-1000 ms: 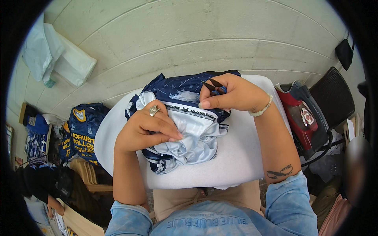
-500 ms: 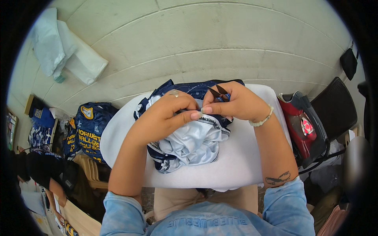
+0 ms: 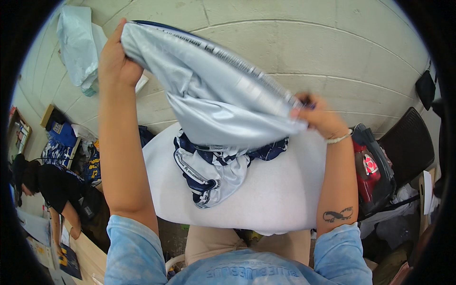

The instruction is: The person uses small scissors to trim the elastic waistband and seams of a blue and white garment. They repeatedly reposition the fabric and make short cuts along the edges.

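Observation:
A navy garment with a silvery-white inside and a dark lettered waistband or hem [image 3: 204,90] is stretched up in the air between my hands. Its upper left end is gripped by my left hand [image 3: 118,59], fingers closed on the edge. My right hand [image 3: 320,116], smeared by motion, closes on the other end of that edge. Something small and dark shows by the right fingers; earlier, dark pointed blades like thread snips stuck out there. Below, a crumpled navy and white part [image 3: 213,175] lies on the white padded table [image 3: 285,194]; whether it belongs to the same garment I cannot tell.
A block wall [image 3: 304,47] stands close behind the table. White plastic bags [image 3: 78,52] hang at the far left. A red and grey item [image 3: 368,171] and a black chair [image 3: 411,135] stand to the right. At lower left, a person in black [image 3: 59,190] leans over a wooden table [image 3: 88,256].
Both hands have parted from their pinch over the table. My left hand rose far up and left, my right moved right, and the garment's edge is now lifted and spread between them.

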Demonstrator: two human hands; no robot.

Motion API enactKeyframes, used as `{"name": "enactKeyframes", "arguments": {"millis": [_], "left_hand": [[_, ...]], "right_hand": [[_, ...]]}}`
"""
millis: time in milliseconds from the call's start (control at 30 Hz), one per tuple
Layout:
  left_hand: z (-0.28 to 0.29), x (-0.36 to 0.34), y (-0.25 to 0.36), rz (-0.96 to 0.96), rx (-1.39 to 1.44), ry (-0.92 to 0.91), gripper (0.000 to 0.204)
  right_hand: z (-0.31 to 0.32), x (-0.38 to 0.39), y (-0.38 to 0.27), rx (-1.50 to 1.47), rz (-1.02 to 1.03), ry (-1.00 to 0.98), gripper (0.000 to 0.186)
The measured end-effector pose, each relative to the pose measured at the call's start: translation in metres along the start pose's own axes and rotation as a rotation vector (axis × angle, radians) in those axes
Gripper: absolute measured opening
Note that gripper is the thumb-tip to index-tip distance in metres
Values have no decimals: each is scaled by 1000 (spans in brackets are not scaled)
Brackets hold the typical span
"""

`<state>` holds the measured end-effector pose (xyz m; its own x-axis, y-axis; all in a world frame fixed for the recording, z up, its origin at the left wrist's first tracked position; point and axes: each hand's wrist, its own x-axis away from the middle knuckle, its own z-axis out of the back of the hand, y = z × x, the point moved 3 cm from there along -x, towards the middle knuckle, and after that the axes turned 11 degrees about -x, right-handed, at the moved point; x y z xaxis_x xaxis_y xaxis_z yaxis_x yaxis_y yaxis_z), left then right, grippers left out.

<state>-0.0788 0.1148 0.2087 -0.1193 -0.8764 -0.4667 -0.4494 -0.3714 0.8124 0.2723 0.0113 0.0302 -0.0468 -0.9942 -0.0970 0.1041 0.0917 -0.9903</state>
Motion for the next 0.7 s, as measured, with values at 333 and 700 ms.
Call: {"name": "enactKeyframes", "arguments": {"millis": [333,700], "left_hand": [[-67,147,-143,577,20,-466,18],[-20,141,-185,340,320,26,27]], "right_hand": [[23,-24,23,-139,280,414,37],[-96,21,-15,171,616,58,31]]}}
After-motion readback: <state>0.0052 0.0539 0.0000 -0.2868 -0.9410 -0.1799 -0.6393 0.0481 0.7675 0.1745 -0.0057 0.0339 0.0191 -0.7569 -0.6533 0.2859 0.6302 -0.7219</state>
